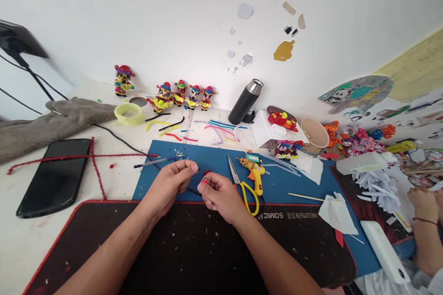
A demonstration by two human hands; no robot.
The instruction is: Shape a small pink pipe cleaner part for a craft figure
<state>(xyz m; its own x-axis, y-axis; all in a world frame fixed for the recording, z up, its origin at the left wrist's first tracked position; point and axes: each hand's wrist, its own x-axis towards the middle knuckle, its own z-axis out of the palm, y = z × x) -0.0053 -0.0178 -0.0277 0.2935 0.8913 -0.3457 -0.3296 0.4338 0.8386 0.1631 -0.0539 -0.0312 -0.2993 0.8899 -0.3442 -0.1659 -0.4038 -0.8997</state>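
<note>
My left hand (177, 180) is closed in a pinch above the blue mat (211, 156); a tiny dark bit shows at its fingertips, too small to name. Close beside it, my right hand (221, 197) is wrapped round a small red piece (205, 180), mostly hidden by the fingers. The two hands are apart. Just right of my right hand lie scissors with yellow handles (249, 197) and a yellow glue gun (256, 178). A pen (155, 161) rests on the mat beyond my left hand.
Several pipe-cleaner figures (162, 97) stand along the wall. Loose pipe cleaners (171, 123) lie in front of them, near a dark thermos (245, 101). A phone (55, 177) sits at left under red pipe cleaners. Another person's hand (424, 205) is at far right.
</note>
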